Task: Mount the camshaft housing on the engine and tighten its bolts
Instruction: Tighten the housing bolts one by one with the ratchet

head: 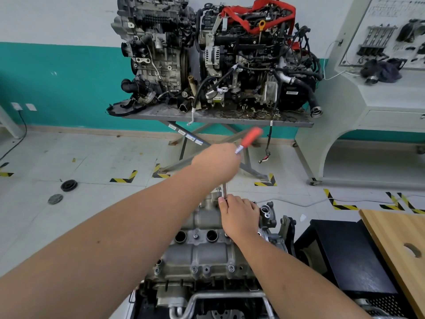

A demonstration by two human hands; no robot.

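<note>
Camshaft housing (202, 249): grey cast metal, it sits on top of the engine (207, 293) at about 6 o'clock in the view, with two round open holes on its upper face.
Bolts (231, 268): several bolt heads show along the near edge of the housing; whether they are tight I cannot tell.
Left hand (216, 161): near the centre, fingers closed around the handle of the ratchet wrench (249, 138); the red grip sticks out toward 1 o'clock and is blurred.
Extension bar (225, 191): thin steel rod, it goes down from under the left hand to the far end of the housing.
Right hand (239, 215): just below the centre, it lies on the far part of the housing; thumb and fingers pinch the lower end of the bar.
Metal table (218, 117): at 12 o'clock, against the teal and white wall, it carries two complete engines (207, 54); a red strap lies over the right one.
Wooden board (400, 247): at 4 o'clock, with one round hole.
Floor: pale, with yellow-black corner marks; two dark round discs (69, 185) at 9 o'clock.
</note>
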